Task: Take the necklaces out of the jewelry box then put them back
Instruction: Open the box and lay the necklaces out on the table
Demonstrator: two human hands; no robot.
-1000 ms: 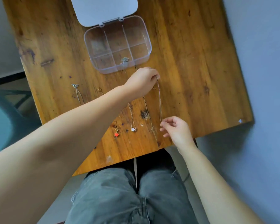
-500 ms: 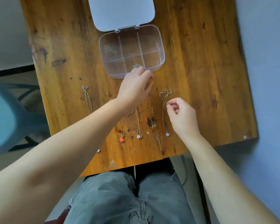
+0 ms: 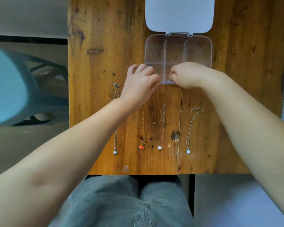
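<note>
From the head camera, looking down, both my hands meet at the near wall of the clear jewelry box [image 3: 178, 51], which sits toward the far edge of the bench [image 3: 95, 66] with its lid [image 3: 179, 13] folded open behind it. My right hand [image 3: 189, 75] is curled over the near middle compartment, fingertips pinched on something small and glinting at the rim; I judge it to be the last necklace, though I cannot tell for certain that the grip has closed on it. My left hand [image 3: 140, 83] rests against the box's near left corner, fingers bent, seemingly steadying it; whether it grasps anything is hidden. The compartments I can see look bare. Four necklaces lie in a row between the box and the near edge, each stretched with its long axis running far to near, pendant toward me: the pale-pendant necklace [image 3: 116, 122] nearest the left edge, partly under my left forearm, then the red-pendant necklace [image 3: 143, 128], the flower-pendant necklace [image 3: 161, 126], and the white-pendant necklace [image 3: 191, 128] furthest right. The glinting piece lies straight beneath my right fingertips, so that hand is nearer; I would draw it toward me and lay it lengthwise in the gap beside the others.
</note>
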